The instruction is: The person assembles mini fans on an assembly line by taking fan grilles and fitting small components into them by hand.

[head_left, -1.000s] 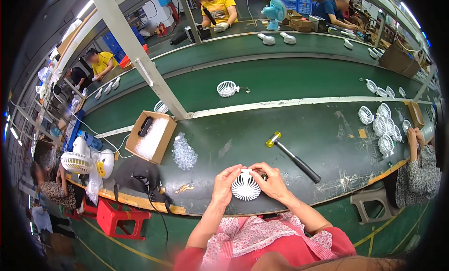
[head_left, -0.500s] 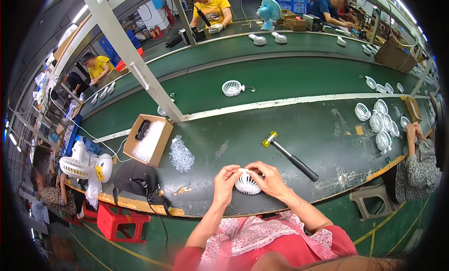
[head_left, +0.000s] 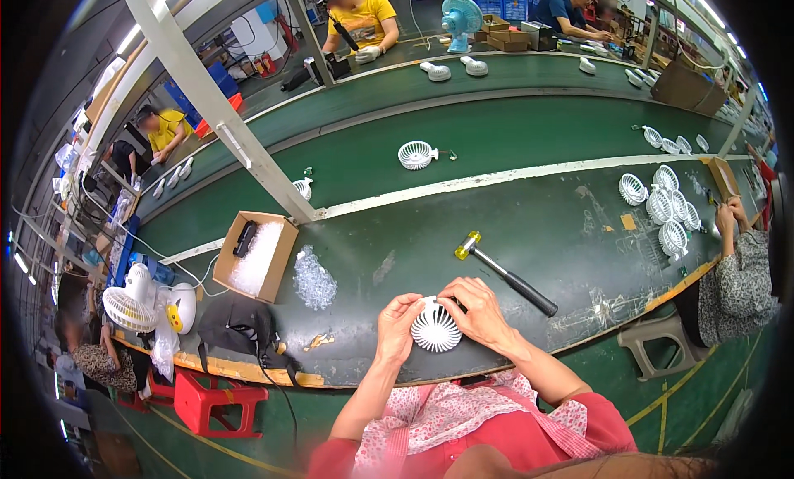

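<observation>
Pinching a white fan cover (head_left: pixel 436 334) at its neck, the left hand (head_left: pixel 399 328) and right hand (head_left: pixel 477 309) work close together over the near part of the workbench (head_left: pixel 389 219). The left thumb and fingers close on the left side of the neck; the right fingers arch over and grip its other side, hiding part of it. The round, slatted face hangs toward the body, between the two hands; whether it touches the bench cannot be told. A hold at the neck probably spares the thin slats, while support from both sides likely keeps the piece from turning.

Beyond the right hand lies a hammer (head_left: pixel 513 272), its head away from the body and its handle end to the right, presumably so that this hand can reach it easily. Beyond and left of the left hand sit a heap of small clear pieces (head_left: pixel 315 281) and an open box (head_left: pixel 283 266), perhaps set aside to leave room for the forearms. Farther left rests a black bag (head_left: pixel 236 322). Well to the right of the hands, more fan covers (head_left: pixel 660 204) cluster beside a co-worker's hands (head_left: pixel 729 214).
</observation>
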`<state>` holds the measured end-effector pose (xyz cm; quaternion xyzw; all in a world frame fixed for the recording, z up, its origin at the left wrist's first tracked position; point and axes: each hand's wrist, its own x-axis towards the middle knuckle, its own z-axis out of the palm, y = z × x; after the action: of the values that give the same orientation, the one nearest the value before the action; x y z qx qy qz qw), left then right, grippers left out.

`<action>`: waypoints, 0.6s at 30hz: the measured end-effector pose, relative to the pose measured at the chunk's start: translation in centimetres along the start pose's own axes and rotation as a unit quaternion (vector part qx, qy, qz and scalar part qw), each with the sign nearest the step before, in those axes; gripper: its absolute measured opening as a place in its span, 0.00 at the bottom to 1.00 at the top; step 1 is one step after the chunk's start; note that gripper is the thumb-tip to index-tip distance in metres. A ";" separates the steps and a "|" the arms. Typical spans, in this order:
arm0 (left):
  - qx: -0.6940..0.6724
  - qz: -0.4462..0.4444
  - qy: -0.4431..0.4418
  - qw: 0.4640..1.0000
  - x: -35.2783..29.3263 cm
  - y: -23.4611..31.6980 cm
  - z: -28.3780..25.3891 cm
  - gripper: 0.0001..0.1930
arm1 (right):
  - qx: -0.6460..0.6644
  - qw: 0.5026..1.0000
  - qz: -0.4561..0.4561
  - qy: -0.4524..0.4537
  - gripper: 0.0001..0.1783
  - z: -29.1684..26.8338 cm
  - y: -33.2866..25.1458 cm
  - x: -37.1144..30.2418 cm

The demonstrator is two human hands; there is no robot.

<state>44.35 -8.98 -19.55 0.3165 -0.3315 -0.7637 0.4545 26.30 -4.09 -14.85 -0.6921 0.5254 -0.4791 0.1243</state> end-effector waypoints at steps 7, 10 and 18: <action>0.123 0.052 0.008 0.991 0.7 -0.1 1.6 0.09 | 0.186 0.953 0.187 -0.150 0.14 -1.2 1.4 1.8; 0.257 0.169 0.031 0.951 0.8 -0.3 2.3 0.17 | 0.119 0.977 0.169 -0.060 0.11 -3.3 4.7 4.2; 0.275 0.163 -0.006 0.948 0.1 -2.6 -1.6 0.14 | -0.278 0.937 0.072 0.201 0.12 -9.1 19.3 12.1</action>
<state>44.26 -8.44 -22.58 0.3660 -0.5783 -0.5603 0.4666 7.20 -19.33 -16.76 -0.5487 0.7002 -0.4326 -0.1465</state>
